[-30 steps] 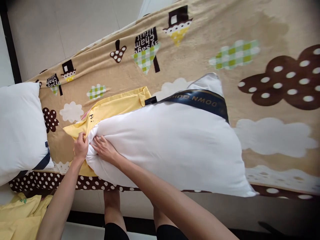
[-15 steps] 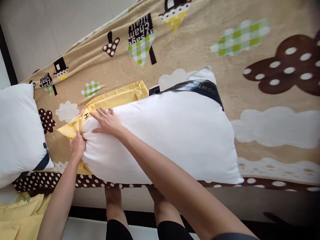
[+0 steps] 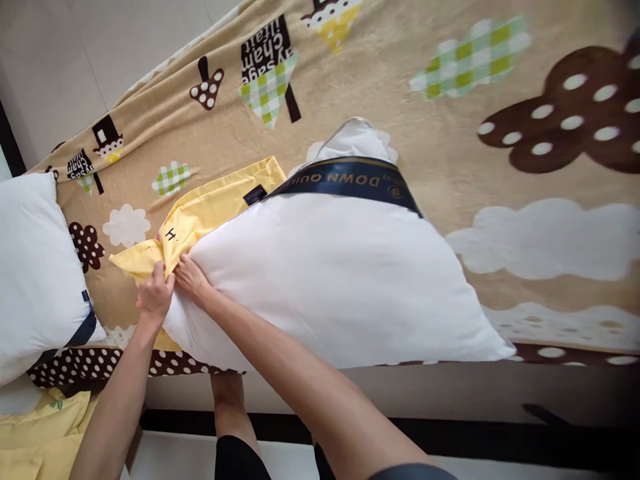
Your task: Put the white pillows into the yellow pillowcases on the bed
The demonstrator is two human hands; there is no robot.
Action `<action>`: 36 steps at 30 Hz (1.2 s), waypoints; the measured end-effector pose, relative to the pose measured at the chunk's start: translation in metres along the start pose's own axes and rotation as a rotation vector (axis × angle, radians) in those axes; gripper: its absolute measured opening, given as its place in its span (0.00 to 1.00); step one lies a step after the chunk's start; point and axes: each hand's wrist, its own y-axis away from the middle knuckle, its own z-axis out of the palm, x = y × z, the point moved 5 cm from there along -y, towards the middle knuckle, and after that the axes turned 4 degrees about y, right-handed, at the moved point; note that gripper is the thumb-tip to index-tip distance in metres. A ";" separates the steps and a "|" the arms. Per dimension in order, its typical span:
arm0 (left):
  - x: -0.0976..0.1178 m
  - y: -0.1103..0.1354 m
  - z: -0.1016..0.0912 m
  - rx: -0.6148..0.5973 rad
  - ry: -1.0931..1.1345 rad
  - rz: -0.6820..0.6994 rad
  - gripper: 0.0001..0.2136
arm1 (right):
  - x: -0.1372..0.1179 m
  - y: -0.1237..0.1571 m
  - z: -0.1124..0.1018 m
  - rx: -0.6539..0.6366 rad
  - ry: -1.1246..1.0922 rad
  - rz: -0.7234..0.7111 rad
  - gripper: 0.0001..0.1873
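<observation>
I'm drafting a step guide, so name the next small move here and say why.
Probably push the end of the nearer pillow into the yellow cloth with the right hand: the left hand grips that cloth, the right hand sits close by at that end, and most of the pillow, navy band included, lies outside.

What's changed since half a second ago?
Right hand, spread on the white pillow before, has moved left beside the left hand, fingers curled at the pillow's end. The navy band shifted left. Left hand still grips the yellow cloth; the second pillow, far left, stayed put.
</observation>
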 end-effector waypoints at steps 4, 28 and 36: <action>-0.011 -0.001 0.006 0.037 0.093 -0.163 0.11 | 0.013 0.004 -0.008 0.054 -0.020 0.110 0.21; -0.010 0.008 0.013 0.098 0.143 -0.084 0.09 | 0.056 0.037 -0.026 0.160 -0.055 0.191 0.19; -0.039 0.016 0.026 0.153 0.272 -0.283 0.06 | -0.020 0.135 -0.039 0.354 -0.090 -0.022 0.37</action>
